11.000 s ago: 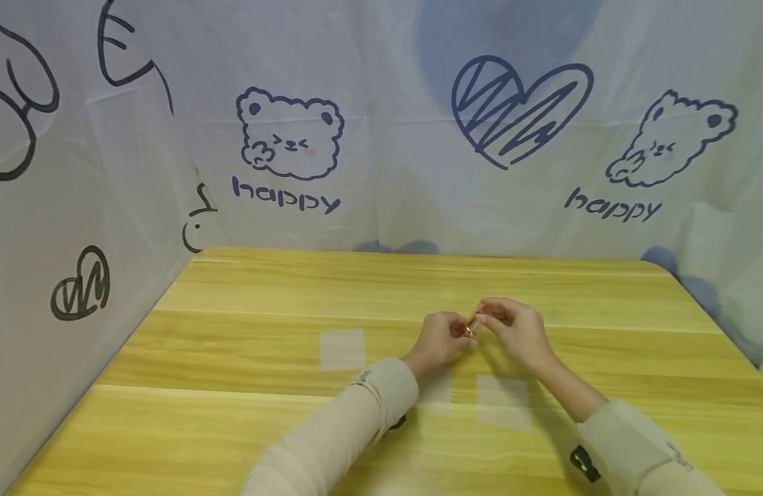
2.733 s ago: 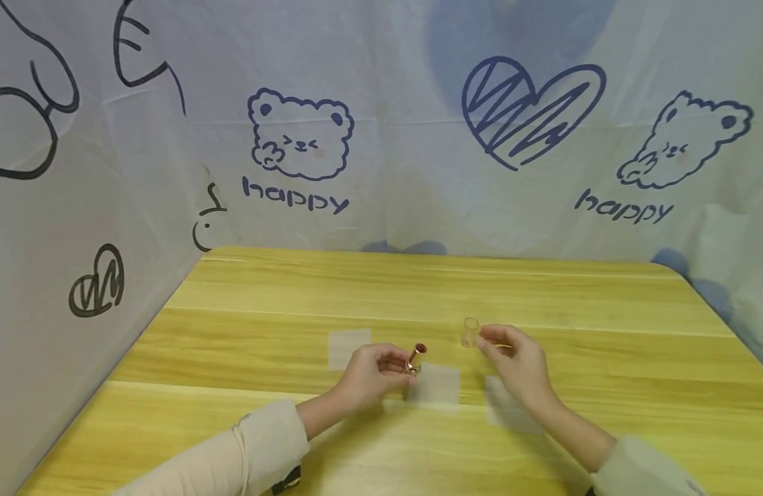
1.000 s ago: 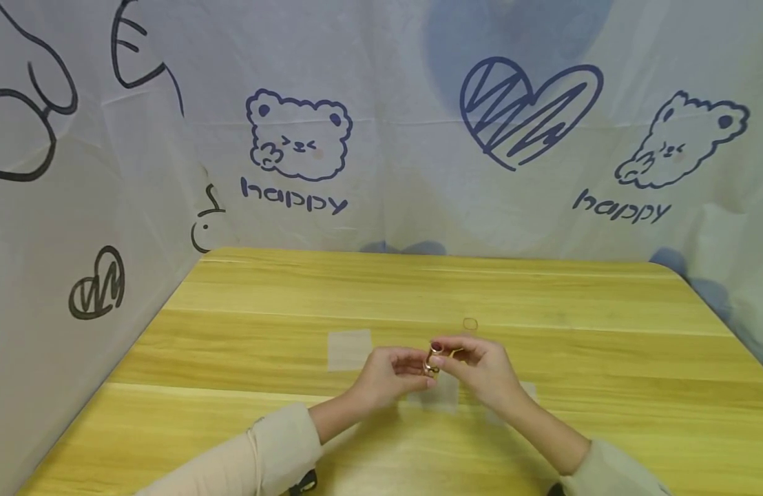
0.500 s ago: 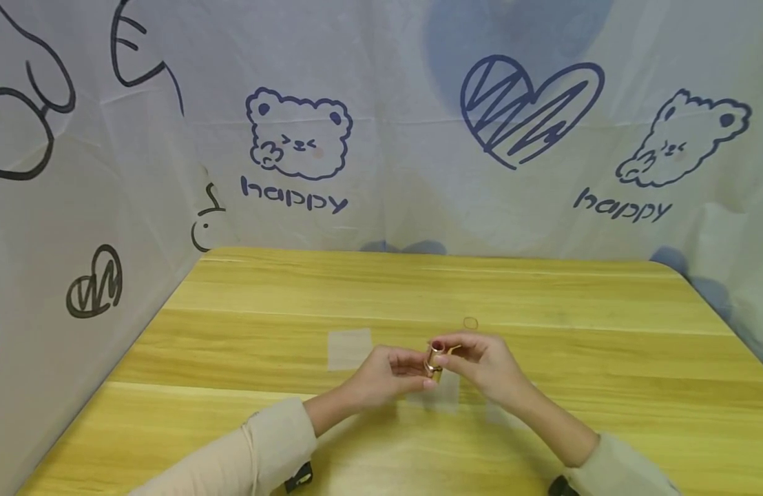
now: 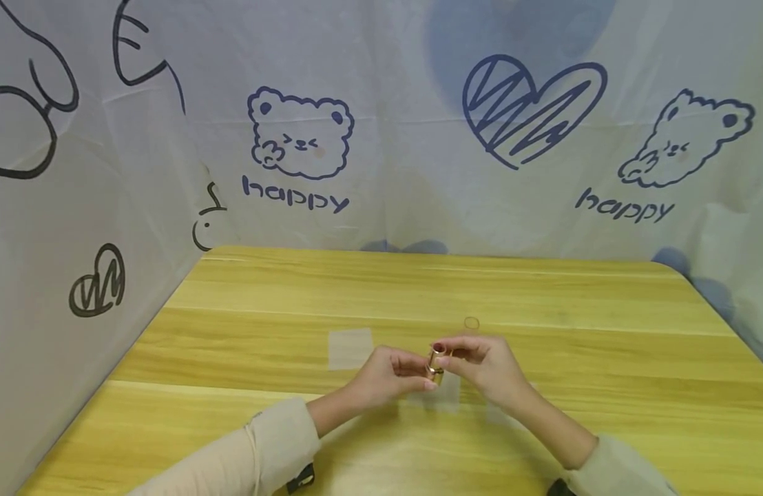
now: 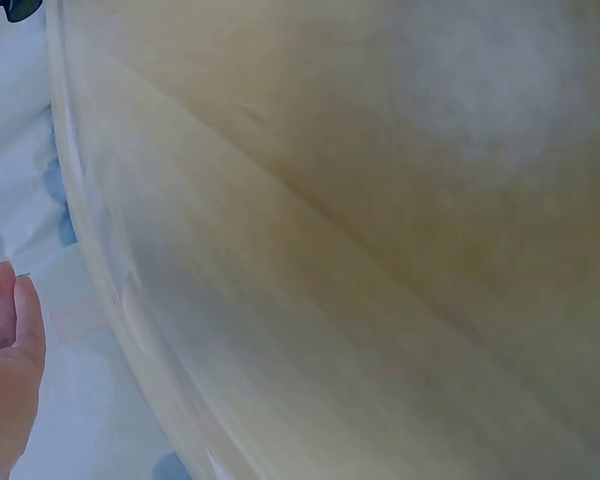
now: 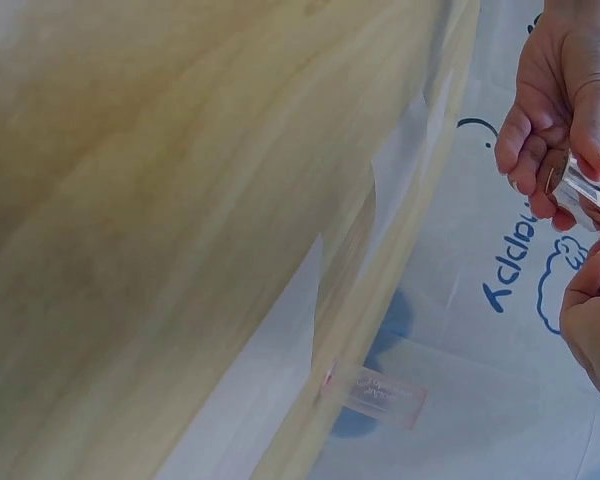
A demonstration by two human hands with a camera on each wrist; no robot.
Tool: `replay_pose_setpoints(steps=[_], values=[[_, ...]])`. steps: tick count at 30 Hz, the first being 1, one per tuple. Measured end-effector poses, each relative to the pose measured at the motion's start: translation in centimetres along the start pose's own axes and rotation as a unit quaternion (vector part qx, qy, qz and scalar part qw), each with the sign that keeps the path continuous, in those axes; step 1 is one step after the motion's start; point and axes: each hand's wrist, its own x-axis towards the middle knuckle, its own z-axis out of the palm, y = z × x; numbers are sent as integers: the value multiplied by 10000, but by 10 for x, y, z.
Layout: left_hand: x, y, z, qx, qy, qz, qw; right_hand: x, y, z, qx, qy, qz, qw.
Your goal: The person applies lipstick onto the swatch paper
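Tube [image 5: 436, 364], shiny gold with dark red showing inside its upper end, is held up off the tabletop [image 5: 282, 289] between the two hands. The left hand [image 5: 378, 379], fingers partly curled, pinches the lower part between thumb and fingertips. The right hand [image 5: 489, 368] pinches the upper part the same way, its thumb across the near side. Just beyond the right hand a clear cap [image 7: 385, 395] with faint lettering stands upright on the tabletop, its lower part hidden from the head view. One pale square [image 5: 350, 349] lies past the left hand, another below the hands, and a third beside the right forearm. Well beyond them hangs a white cloth [image 5: 406, 172] with drawings.
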Motion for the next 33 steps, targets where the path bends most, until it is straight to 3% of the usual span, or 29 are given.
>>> replay_pose_setpoints(steps=[16,23,33], values=[[-1,0,2,261,198,66,9994,-5,1,5,46,265,-116,9996],[-2,-1,5,415,558,35,9976,-6,2,8,132,427,-331,9985],[-4,5,12,350,1073,95,9936,-5,1,12,-11,832,-117,9965]])
